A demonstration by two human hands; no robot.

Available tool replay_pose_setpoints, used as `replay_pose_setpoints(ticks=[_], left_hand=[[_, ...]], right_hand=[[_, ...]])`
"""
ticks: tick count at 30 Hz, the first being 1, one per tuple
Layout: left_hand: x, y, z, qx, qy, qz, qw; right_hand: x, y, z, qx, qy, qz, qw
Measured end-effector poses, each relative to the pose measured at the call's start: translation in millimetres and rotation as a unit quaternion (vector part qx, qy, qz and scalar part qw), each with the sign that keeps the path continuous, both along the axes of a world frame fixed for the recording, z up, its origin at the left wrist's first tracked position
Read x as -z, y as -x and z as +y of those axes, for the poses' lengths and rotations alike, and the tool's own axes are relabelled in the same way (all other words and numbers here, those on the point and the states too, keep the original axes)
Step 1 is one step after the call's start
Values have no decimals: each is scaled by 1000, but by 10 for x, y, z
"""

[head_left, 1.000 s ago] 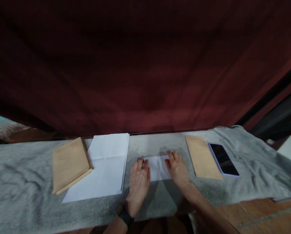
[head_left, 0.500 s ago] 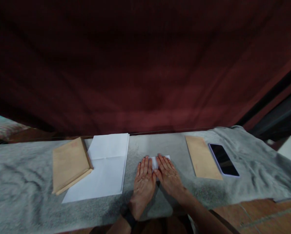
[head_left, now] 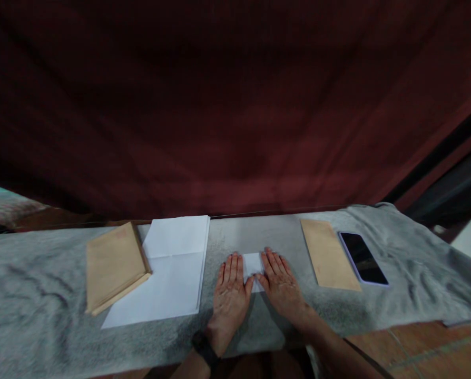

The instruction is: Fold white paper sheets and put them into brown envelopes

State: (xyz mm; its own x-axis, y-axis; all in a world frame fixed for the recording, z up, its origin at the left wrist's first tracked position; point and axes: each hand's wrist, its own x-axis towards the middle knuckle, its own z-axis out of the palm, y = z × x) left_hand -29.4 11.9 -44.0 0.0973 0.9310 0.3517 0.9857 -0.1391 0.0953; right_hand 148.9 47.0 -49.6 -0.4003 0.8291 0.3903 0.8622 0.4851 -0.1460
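Over on the right, a lilac-edged smartphone (head_left: 362, 258) lies dark-screened on rumpled grey cloth (head_left: 413, 279); dark red curtain (head_left: 235, 131) hanging right across the back, terracotta floor tiles (head_left: 429, 347) showing lower right!

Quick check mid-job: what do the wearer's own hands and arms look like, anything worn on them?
The left hand is ungloved, with a black, watch-like band around its wrist. The right hand is ungloved, its wrist bare. No sleeves show.
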Motion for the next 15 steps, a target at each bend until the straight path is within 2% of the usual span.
replay_pose_setpoints(ticks=[15], left_hand=[[-10, -22, -7, -4, -1, -13, 1000]], right_hand=[[92, -60, 0, 43, -6, -6, 999]])
